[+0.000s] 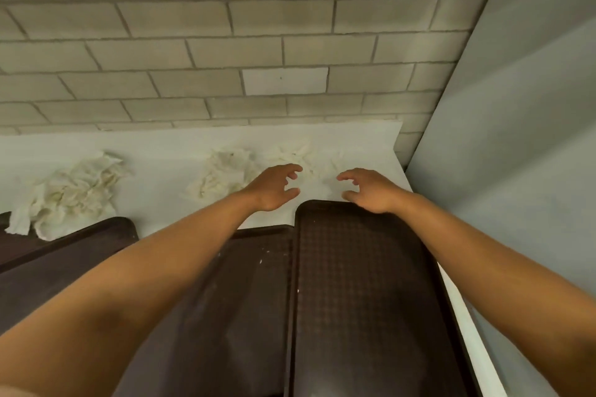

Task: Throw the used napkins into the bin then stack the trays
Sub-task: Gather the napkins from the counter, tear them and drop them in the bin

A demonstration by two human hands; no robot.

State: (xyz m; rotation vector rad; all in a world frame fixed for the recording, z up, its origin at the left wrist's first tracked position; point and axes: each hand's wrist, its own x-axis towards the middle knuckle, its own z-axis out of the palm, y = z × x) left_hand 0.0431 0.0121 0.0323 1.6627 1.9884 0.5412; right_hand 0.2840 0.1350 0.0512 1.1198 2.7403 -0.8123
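The right tray (364,293) runs lengthwise toward the wall; both hands' (274,185) (371,190) grips spread, empty, near crumpled napkins (300,155).

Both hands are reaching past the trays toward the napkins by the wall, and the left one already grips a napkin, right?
Not quite. In the head view the left hand holds nothing; its fingers are only loosely curled. Both hands do reach past the trays toward the napkins.
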